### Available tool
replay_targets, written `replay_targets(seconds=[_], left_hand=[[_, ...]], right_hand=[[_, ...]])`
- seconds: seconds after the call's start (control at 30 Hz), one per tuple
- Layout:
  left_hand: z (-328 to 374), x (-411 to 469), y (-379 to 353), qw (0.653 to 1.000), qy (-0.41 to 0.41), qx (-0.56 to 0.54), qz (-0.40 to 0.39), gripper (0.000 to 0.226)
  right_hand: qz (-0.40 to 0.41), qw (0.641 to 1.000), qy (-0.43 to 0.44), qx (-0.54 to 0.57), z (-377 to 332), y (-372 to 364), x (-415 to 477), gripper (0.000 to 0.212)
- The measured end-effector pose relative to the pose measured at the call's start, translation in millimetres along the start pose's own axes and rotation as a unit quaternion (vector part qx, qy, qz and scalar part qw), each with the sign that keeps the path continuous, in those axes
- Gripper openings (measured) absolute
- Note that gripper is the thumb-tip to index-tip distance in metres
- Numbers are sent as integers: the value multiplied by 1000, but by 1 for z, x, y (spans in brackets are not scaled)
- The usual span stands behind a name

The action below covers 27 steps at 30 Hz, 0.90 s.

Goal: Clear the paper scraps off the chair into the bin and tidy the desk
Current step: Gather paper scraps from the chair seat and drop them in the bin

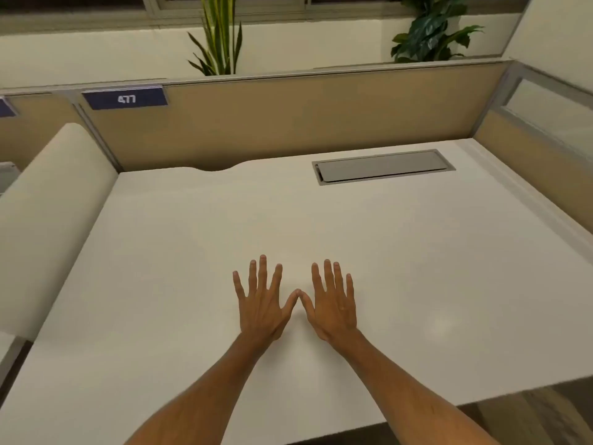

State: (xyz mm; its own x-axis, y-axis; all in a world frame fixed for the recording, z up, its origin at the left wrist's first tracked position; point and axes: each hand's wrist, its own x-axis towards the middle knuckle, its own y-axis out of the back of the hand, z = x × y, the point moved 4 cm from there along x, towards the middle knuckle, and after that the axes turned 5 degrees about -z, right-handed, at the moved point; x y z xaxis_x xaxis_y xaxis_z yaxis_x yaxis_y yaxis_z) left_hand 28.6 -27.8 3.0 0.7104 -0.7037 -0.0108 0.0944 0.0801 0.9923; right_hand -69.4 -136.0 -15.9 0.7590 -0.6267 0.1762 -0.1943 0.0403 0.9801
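Desk (pixel 401 268): bare; cable hatch (pixel 383 167) near far edge. Left hand (pixel 261 305), right hand (pixel 333 305): grip spread, empty, mid-desk, thumbs touching. Chair, scraps, bin: unseen. Step: apparently start or finish; next, locate chair.

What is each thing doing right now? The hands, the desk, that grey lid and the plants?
left hand: open, fingers spread, flat over the desk, holding nothing
right hand: open, fingers spread, thumb tip meeting the left thumb
desk: bare white top
grey lid: shut, flush in the desk
plants: upright behind the partition
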Motion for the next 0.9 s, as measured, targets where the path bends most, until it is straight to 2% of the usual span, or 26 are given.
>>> replay_targets(seconds=[0.23,0.43,0.67,0.9], left_hand=[[16,4,-9,998,-65,18,-16,86],[41,-2,-19,986,-159,25,-37,86],[83,-21,-28,958,-281,39,-48,90],[130,-60,-38,921,-383,47,-49,89]], right_hand=[[-33,996,-76,19,17,1,-25,67],[-34,985,-171,18,30,7,-59,65],[-37,954,-297,-9,50,12,-115,69],[-83,911,-403,8,73,17,-171,73]])
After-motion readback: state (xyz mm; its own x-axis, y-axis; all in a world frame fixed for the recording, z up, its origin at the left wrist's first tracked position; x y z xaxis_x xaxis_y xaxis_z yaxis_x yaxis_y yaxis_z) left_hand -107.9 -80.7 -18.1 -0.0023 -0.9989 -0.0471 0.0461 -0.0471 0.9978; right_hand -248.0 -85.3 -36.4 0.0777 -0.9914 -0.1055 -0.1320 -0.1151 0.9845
